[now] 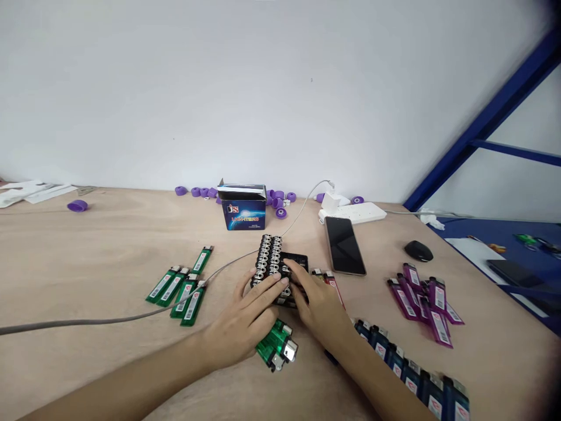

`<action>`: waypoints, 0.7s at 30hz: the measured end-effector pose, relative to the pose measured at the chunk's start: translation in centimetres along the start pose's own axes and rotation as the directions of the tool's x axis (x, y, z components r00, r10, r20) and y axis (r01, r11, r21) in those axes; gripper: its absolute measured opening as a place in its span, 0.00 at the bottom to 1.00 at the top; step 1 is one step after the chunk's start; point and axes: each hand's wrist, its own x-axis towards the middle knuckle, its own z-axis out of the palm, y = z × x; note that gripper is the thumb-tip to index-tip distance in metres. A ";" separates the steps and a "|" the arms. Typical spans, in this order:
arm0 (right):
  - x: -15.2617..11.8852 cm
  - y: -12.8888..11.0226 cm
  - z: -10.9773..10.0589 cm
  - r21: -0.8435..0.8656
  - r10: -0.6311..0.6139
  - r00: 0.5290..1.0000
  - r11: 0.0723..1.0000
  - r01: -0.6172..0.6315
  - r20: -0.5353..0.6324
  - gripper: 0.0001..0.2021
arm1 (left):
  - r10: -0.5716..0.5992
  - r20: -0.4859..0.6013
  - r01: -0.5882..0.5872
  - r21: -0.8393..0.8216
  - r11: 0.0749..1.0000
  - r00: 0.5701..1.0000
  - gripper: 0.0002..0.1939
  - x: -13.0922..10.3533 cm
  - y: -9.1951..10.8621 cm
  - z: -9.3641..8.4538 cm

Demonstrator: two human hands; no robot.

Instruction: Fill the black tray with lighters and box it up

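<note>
Head view shows both hands, left (249, 318) and right (318, 301), resting flat and released on a black tray (294, 261) at frame centre, its rows of lighters (268, 258) partly hidden by fingers.

Near end of lighter tray (276, 266) under both hands; blue lighters (412, 374) cut by bottom edge.

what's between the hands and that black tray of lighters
Nothing visible. Both the left hand and the right hand already rest on the black tray of lighters. The grey cable runs past the left side of it.
</note>
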 end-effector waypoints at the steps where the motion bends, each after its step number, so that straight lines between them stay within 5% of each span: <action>1: 0.0 0.0 0.0 0.021 0.007 1.000 1.000 -0.007 0.009 0.20 | -0.001 0.003 0.001 -0.002 1.000 1.000 0.10 0.0 0.0 0.0; 8: 0.6 -0.3 -0.2 0.100 0.094 0.994 0.990 -0.099 0.050 0.14 | -0.014 0.011 0.014 -0.033 0.999 1.000 0.11 -0.2 0.1 0.1; 16: 0.4 -0.3 -0.2 0.015 0.060 0.995 0.998 -0.061 0.076 0.16 | -0.019 0.024 0.021 -0.052 0.998 1.000 0.11 -0.1 -0.2 0.0; 21: 0.0 -1.3 -1.4 0.080 0.067 0.993 0.995 -0.059 -0.101 0.17 | -0.148 -0.083 0.102 -0.408 0.907 0.985 0.08 -0.8 1.9 -0.5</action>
